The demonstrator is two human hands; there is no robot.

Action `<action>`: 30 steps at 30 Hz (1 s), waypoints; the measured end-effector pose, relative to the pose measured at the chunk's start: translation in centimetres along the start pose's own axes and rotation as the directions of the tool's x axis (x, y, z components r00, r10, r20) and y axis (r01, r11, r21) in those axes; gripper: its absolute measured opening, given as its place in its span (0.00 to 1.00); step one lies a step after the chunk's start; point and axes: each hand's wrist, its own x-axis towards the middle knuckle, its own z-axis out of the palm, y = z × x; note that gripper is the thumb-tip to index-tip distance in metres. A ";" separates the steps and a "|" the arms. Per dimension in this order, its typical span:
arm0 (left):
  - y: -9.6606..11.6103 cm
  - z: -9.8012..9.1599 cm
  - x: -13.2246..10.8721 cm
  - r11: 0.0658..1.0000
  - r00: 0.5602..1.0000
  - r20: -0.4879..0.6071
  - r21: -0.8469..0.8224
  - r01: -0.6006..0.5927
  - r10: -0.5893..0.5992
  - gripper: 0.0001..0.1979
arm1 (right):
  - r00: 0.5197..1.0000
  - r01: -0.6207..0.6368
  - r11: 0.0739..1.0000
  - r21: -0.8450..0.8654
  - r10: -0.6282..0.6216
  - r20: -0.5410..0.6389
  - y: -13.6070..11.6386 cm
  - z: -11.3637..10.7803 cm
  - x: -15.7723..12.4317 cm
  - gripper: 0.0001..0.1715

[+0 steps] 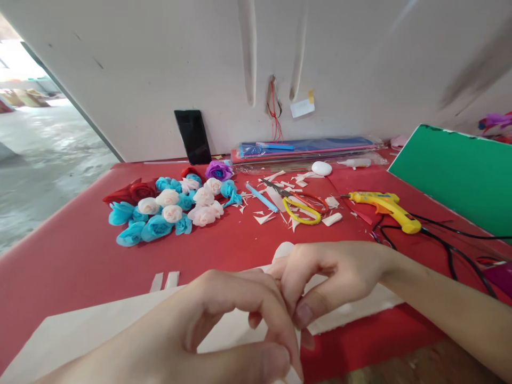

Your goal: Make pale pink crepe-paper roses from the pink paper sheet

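My left hand (240, 314) and my right hand (320, 282) meet above a long cream paper sheet (100, 325) at the front of the red table. Fingers of both hands are closed on a small pale paper piece (283, 250), whose rounded tip stands up behind them. More pale material shows under my left thumb, at the bottom of the view. The fingers hide most of the piece. Two narrow cream strips (164, 281) lie at the sheet's back edge.
Blue, pink, red and purple paper flowers (172, 205) are grouped at left. Behind my hands lie scissors (302, 208), a blue pen (262, 197) and paper scraps. A yellow glue gun (386, 208) with black cables, a green board (460, 176) and a leaning phone (193, 137) are also there.
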 end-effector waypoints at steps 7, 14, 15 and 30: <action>-0.2 0.0 -0.2 0.994 1.000 0.021 -0.109 0.009 -0.006 0.14 | 1.000 0.027 0.997 0.076 -0.026 -0.017 0.1 0.2 0.2 0.08; 0.6 0.4 0.2 0.978 0.999 -0.052 -0.211 -0.001 -0.010 0.17 | 0.965 0.252 0.968 -0.014 -0.252 -0.072 1.1 0.0 -0.1 0.13; 0.5 0.6 0.2 0.972 0.997 -0.074 -0.234 -0.017 0.000 0.17 | 0.954 0.286 0.957 -0.038 -0.288 -0.081 1.2 -0.1 -0.1 0.14; -0.7 1.4 0.9 0.985 0.989 -0.145 -0.165 -0.041 0.017 0.15 | 0.909 0.387 0.920 -0.064 -0.393 -0.140 1.7 0.0 0.2 0.16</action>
